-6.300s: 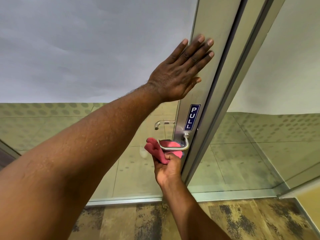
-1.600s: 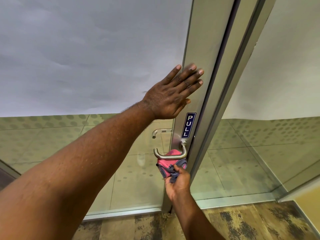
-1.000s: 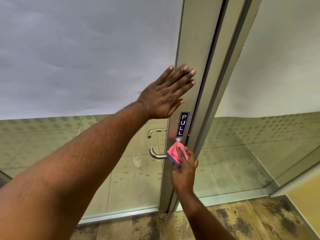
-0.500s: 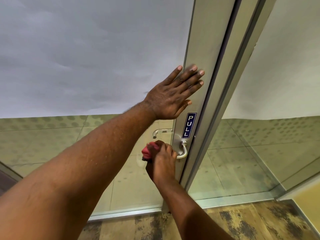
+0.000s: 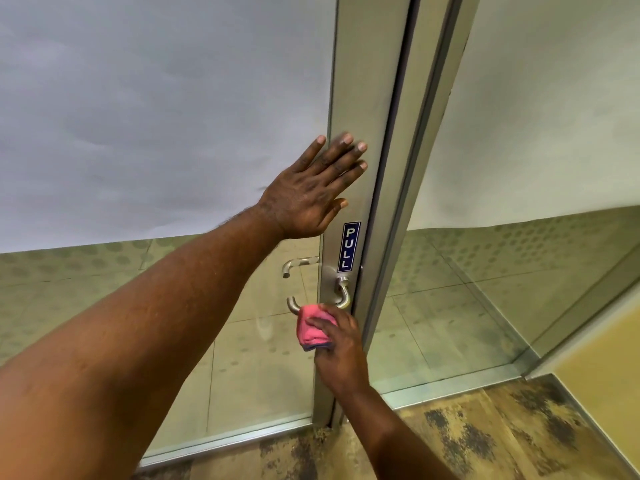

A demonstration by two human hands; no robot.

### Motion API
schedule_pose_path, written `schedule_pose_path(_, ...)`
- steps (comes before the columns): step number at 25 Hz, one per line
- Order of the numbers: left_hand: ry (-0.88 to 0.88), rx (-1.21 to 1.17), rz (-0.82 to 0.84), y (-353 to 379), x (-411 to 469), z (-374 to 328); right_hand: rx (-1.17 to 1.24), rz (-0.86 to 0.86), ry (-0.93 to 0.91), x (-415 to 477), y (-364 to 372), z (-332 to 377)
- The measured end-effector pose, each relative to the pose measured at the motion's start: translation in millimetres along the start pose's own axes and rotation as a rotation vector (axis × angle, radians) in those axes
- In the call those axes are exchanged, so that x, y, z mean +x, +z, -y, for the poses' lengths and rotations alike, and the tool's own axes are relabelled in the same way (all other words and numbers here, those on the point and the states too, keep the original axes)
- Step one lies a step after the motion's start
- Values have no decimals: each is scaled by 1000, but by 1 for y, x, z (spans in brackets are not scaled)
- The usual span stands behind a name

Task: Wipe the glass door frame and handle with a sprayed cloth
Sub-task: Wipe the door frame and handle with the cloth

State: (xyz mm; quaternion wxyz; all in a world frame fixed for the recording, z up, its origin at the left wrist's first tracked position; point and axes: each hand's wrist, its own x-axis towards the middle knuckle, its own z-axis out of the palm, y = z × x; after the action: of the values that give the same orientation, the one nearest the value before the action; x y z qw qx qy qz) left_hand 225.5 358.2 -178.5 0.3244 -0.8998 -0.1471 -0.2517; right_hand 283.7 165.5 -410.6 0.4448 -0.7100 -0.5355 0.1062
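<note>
A grey metal door frame (image 5: 367,81) runs upright through the middle of the view, with a blue PULL sign (image 5: 349,246) on it. Below the sign a curved metal handle (image 5: 341,295) sticks out to the left. My right hand (image 5: 337,348) is shut on a folded pink cloth (image 5: 311,329) and presses it against the middle of the handle's bar. My left hand (image 5: 311,192) lies flat and open on the frame above the sign, fingers spread.
Frosted glass (image 5: 156,116) fills the door's upper left; a fixed glass panel (image 5: 519,168) stands to the right of the frame. A second handle (image 5: 298,264) shows through the glass on the far side. Mottled brown floor (image 5: 485,438) lies below.
My right hand slid the pink cloth along the handle bar, from its left free end half a second ago back toward the middle. My left hand stayed flat on the frame.
</note>
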Motion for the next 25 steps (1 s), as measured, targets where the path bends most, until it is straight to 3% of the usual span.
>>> schedule_pose_path(5,-71,-66,122,-22,-2,-8,479,-142,307,3,-41,8)
schedule_pose_path(9,-192,-417,175,-46,-26,-52,659,-214,376,0,-63,18)
schedule_pose_path(14,-792,-1271,396,-54,-79,-131,727,-217,350,-16,-88,32)
schedule_pose_path(17,-1071,-1666,437,-54,-100,-156,739,-171,301,-32,-102,34)
schedule_pose_path(21,-1226,-1882,410,-62,-111,-174,778,-192,331,-54,-116,36)
schedule_pose_path(25,-1199,-1947,440,-76,-114,-185,741,-266,336,-70,-126,33)
